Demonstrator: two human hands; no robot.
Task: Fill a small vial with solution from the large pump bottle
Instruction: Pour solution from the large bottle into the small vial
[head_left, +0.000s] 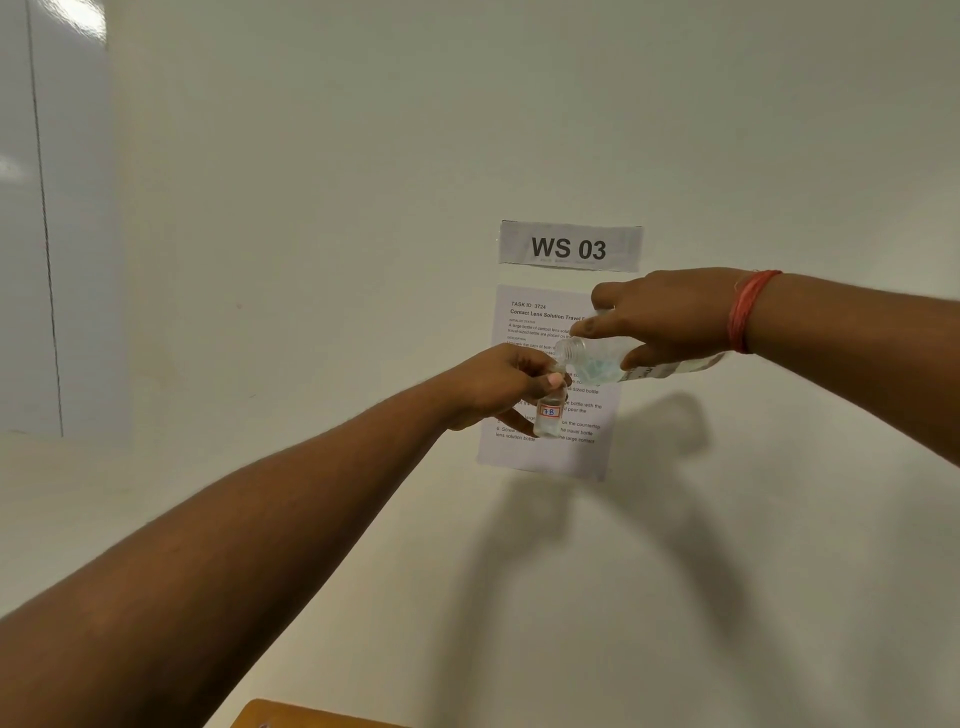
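My left hand (501, 384) grips a small clear vial (549, 415) upright, raised in front of the wall; the vial has a white label with red and blue marks and holds clear liquid. My right hand (670, 317) holds the large clear bottle (597, 361) tipped on its side, capless, with bluish liquid inside. The bottle's threaded mouth sits just above the vial's opening, touching or nearly touching it. No pump head is visible on the bottle. A red thread band circles my right wrist.
A white wall fills the view, with a "WS 03" sign (570, 247) and a printed task sheet (530, 447) taped behind my hands. A brown table corner (291, 716) shows at the bottom edge. A glossy panel (31, 234) stands at the left.
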